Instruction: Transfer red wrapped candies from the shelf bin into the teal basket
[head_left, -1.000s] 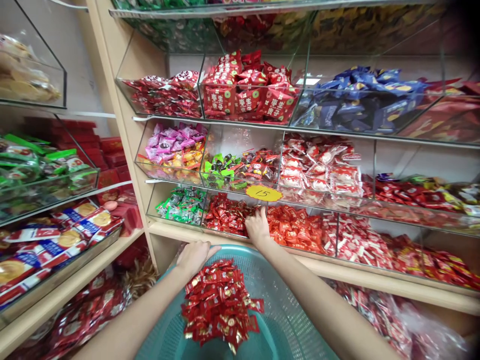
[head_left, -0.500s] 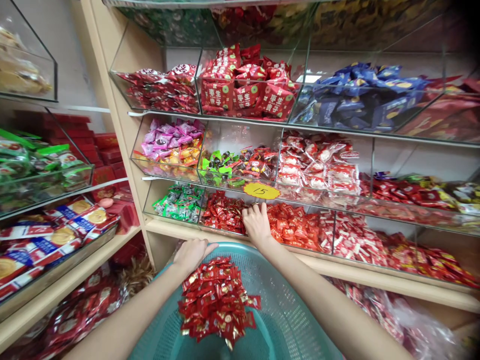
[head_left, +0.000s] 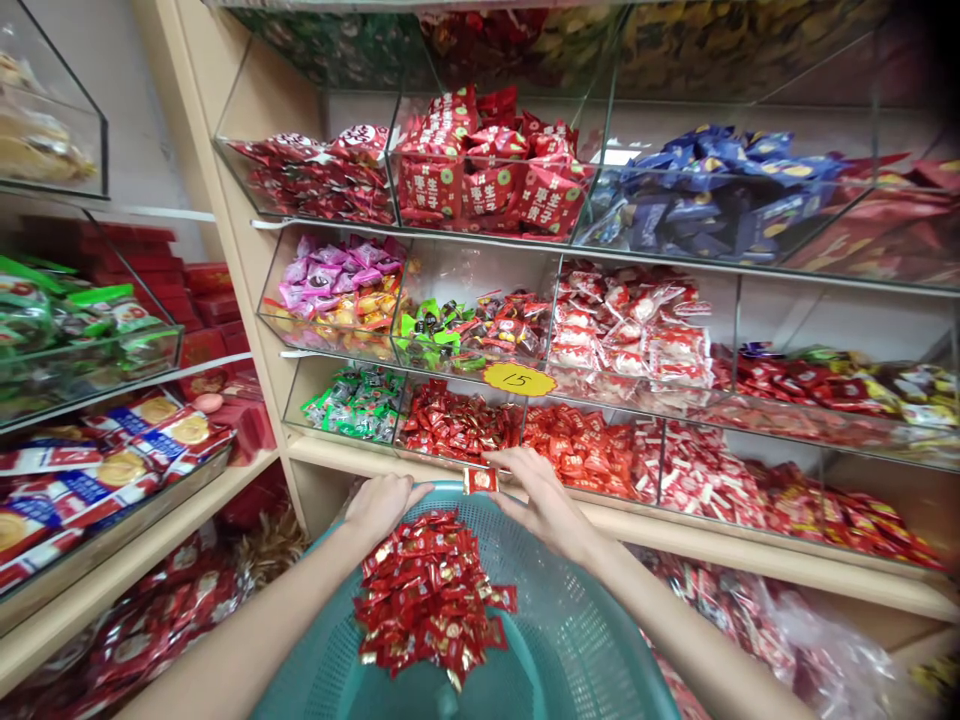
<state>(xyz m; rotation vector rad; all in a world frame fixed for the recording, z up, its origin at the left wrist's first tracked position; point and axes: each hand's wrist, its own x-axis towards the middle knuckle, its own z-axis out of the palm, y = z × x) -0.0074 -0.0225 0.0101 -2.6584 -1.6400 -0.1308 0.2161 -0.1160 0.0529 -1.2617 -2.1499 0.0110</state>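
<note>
A teal perforated plastic basket (head_left: 592, 640) is in front of me, with a heap of red-and-gold wrapped candies (head_left: 431, 595) inside. My left hand (head_left: 384, 508) is closed over its far-left rim, thumb lying along the edge. At the far rim my right hand (head_left: 541, 495) has its fingers stretched and its thumb apart. One red-wrapped candy (head_left: 479, 481) is just off these fingertips, above the rim; whether it still touches the thumb is unclear. Behind that hand is a clear bin of dark red candies (head_left: 457, 420), beside a bin of orange-red candies (head_left: 581, 445).
A wooden shelf edge (head_left: 690, 555) runs just beyond the basket. Clear bins of packaged sweets rise in tiers above it, with a yellow price tag (head_left: 519, 378) marked 15. Side shelves with blue-and-red packets (head_left: 112, 455) stand left. Bagged goods (head_left: 750, 620) lie low at right.
My right hand has come back from the dark red candy bin to the basket's far rim, its fingers opening, and a single candy now shows at its fingertips. My left hand stays on the rim.
</note>
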